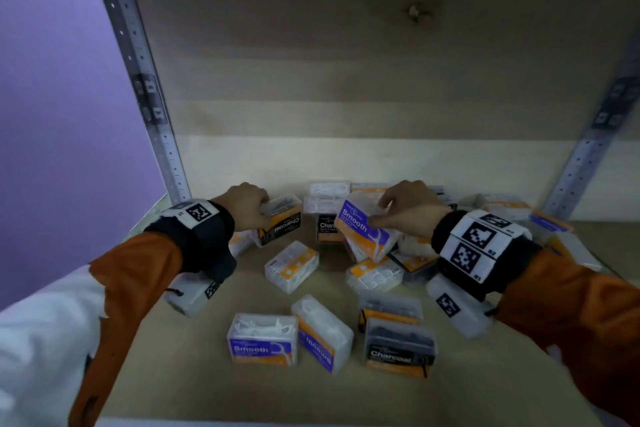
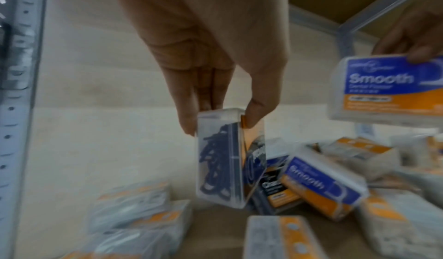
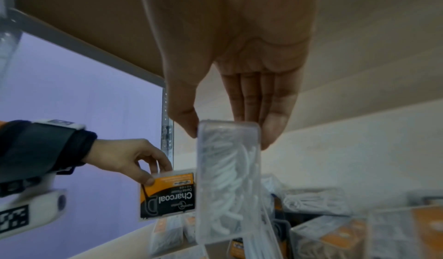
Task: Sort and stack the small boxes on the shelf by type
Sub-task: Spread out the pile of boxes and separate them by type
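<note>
My left hand (image 1: 247,206) pinches a clear Charcoal box (image 1: 282,220) with a black and orange label, lifted above the shelf at the left; in the left wrist view the Charcoal box (image 2: 227,158) hangs between thumb and fingers. My right hand (image 1: 408,208) pinches a Smooth box (image 1: 363,232) with a blue and orange label, raised over the pile; the right wrist view shows this Smooth box (image 3: 227,177) edge-on with white picks inside. Several more Smooth and Charcoal boxes lie scattered on the wooden shelf (image 1: 207,374).
Two Smooth boxes (image 1: 263,340) and a Charcoal box (image 1: 398,347) stand near the front edge. A jumbled pile (image 1: 381,274) fills the back right. Metal uprights (image 1: 145,87) frame both sides. A shelf board (image 3: 84,16) hangs close overhead.
</note>
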The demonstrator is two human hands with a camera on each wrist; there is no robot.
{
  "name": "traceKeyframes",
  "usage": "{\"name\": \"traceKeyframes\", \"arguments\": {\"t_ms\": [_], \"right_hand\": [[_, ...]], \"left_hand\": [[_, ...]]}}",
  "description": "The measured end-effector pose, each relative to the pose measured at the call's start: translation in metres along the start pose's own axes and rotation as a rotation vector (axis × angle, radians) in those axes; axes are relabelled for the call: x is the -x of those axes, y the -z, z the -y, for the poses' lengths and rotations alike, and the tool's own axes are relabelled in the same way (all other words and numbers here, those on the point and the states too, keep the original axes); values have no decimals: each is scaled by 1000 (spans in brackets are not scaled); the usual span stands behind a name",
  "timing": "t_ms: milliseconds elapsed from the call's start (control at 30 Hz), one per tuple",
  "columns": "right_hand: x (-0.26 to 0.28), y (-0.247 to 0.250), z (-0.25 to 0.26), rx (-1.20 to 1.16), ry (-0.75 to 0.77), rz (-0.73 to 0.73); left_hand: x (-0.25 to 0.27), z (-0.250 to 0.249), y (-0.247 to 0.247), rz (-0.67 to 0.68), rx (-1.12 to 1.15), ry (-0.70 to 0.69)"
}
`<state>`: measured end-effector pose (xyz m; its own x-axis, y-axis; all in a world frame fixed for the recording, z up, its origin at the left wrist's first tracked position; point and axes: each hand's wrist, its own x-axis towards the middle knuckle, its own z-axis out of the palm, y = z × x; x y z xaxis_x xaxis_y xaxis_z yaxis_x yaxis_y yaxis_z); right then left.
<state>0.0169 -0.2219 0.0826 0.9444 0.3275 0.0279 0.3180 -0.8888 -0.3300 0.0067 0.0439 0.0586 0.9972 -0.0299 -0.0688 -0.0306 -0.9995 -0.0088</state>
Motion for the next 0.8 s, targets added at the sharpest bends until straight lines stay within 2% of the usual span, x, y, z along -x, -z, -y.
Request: {"name": "traceKeyframes", "arguments": {"t_ms": [233,567,800], "right_hand": [[45,23,-25,-8,-72,-144],[100,54,-68,56,-183,-227],[124,58,-94,71,-247,-212]], "left_hand": [[50,-64,15,-72,45,-124],[98,-169,9,-163,182,-294],[101,-229,-16,-70,206,-334]]}}
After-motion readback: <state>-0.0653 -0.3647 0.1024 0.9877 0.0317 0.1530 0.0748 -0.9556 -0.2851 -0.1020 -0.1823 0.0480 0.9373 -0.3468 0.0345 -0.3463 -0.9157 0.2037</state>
